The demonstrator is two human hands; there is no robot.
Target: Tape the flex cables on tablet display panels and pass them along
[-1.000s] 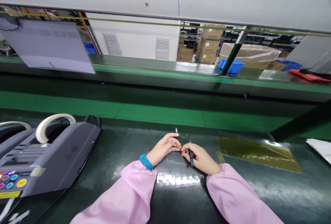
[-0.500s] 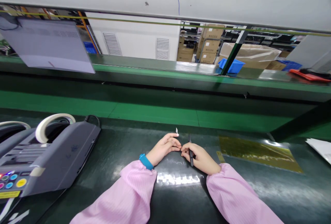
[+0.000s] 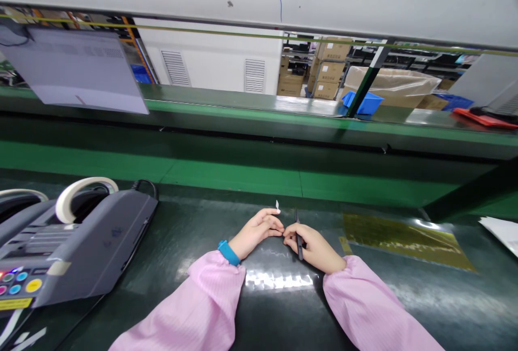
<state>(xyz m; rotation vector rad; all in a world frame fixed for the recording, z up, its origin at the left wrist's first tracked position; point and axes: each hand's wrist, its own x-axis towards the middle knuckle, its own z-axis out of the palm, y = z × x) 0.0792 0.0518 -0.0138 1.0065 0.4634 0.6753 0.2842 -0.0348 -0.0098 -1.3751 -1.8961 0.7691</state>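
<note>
My left hand (image 3: 261,230), with a teal band (image 3: 229,252) at the wrist, is over the dark bench mat. Its index finger is stretched out, and a small white strip of tape (image 3: 277,204) stands up from the tip. The other fingertips are drawn together and meet those of my right hand (image 3: 307,244). Whatever lies between the fingertips is too small to make out. My right hand is closed around slim black tweezers (image 3: 299,248), their thin end pointing away from me.
At the left stands a grey tape dispenser (image 3: 93,248) with a white tape roll (image 3: 67,202). A yellowish film sheet (image 3: 404,238) lies to the right, with white paper (image 3: 502,234) beyond it. A raised green-edged shelf (image 3: 243,108) runs behind, bearing a blue bin (image 3: 366,103).
</note>
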